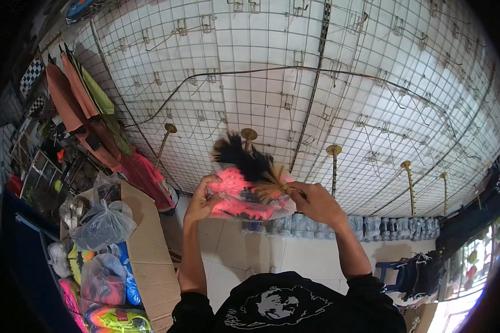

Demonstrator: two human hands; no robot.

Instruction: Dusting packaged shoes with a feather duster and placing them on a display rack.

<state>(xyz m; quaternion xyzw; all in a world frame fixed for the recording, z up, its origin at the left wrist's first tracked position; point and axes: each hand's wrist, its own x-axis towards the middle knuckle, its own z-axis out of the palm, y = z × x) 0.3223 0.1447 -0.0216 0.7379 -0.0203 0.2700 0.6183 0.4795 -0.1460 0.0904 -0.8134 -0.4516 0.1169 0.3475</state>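
Observation:
My left hand (201, 200) pinches one side of a clear plastic bag (256, 211) with bright pink and black goods inside. The goods may be shoes, but the shine of the plastic and the duster over them leave this unsure. In my right hand (318, 206) is a feather duster (248, 160), gripped close to where its tan feathers begin. Its black feathers lie across the top of the bag and reach past it towards the wall, slightly blurred. Both hands are in front of my body, above the tiled floor.
A wire grid wall (266, 45) carries metal hooks and several projecting rods (334, 166). At left stands an open cardboard box (150, 254) of bagged shoes, below hanging pink garments (73, 104). Wrapped dumbbells (304, 227) line the wall's foot. A blue stool (393, 274) is at right.

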